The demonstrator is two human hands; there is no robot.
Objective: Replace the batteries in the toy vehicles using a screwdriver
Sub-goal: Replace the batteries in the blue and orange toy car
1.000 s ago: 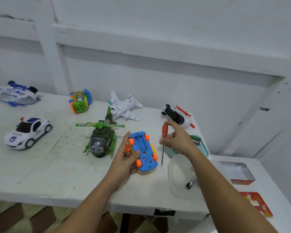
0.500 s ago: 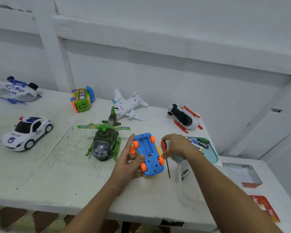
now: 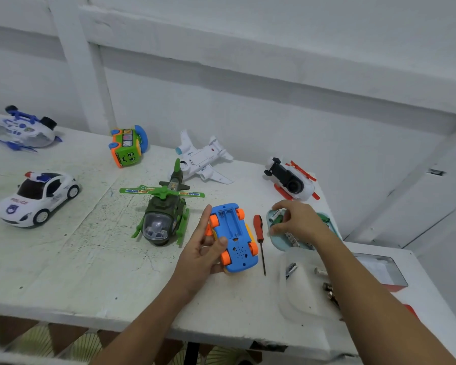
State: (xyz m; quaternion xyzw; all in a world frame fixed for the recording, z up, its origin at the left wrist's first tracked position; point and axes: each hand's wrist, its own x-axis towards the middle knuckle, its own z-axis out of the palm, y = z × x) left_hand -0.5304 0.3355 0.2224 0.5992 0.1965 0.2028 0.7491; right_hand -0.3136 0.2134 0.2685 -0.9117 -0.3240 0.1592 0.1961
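Note:
A blue toy car (image 3: 232, 233) with orange wheels lies upside down on the white table, its battery bay open and empty. My left hand (image 3: 200, 256) holds it from the left, thumb on the underside. A red-handled screwdriver (image 3: 258, 229) lies loose on the table just right of the car. My right hand (image 3: 298, 222) reaches into a teal tray (image 3: 279, 245) of batteries. Its thumb and forefinger pinch a green battery (image 3: 277, 219).
A green helicopter (image 3: 163, 217) stands left of the car. A police car (image 3: 37, 198), green bus (image 3: 127, 146), white plane (image 3: 203, 159), white-and-red vehicle (image 3: 291, 180) and blue-white craft (image 3: 19, 130) are spread around. A clear container (image 3: 300, 293) with batteries sits at the front right, table edge close.
My right hand set the screwdriver down beside the car and moved right into the battery tray. My left hand kept hold of the blue car.

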